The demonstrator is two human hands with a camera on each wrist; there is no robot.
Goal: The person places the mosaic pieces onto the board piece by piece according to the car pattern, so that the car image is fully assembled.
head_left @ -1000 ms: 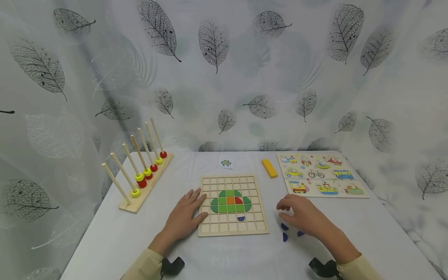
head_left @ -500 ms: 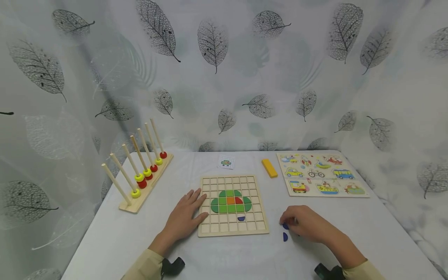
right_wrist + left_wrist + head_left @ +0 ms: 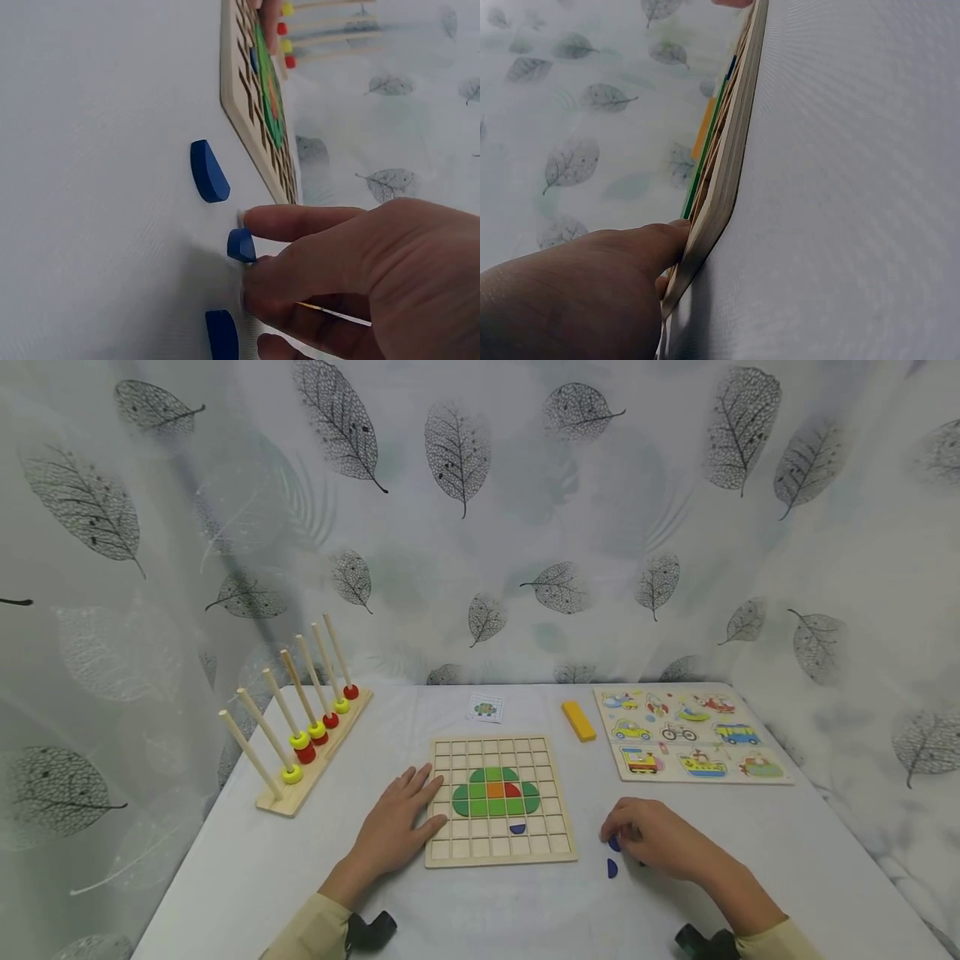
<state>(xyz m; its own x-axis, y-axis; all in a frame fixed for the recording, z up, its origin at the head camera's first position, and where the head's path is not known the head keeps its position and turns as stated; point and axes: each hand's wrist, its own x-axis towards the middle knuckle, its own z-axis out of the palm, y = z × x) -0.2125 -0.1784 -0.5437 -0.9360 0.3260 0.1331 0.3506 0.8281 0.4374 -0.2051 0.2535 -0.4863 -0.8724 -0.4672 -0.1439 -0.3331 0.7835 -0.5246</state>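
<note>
Blue piece — small, lying on the white table right of the grid board; right hand pinches it between thumb and forefinger. Two more blue pieces lie just beside. Left hand — fingers straight, resting flat on the board's left edge.

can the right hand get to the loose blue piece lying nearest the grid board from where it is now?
Probably yes. The right hand pinches one blue piece; the loose blue piece lies beside it on bare cloth, short of the grid board, nothing between. It would need a free finger.
</note>
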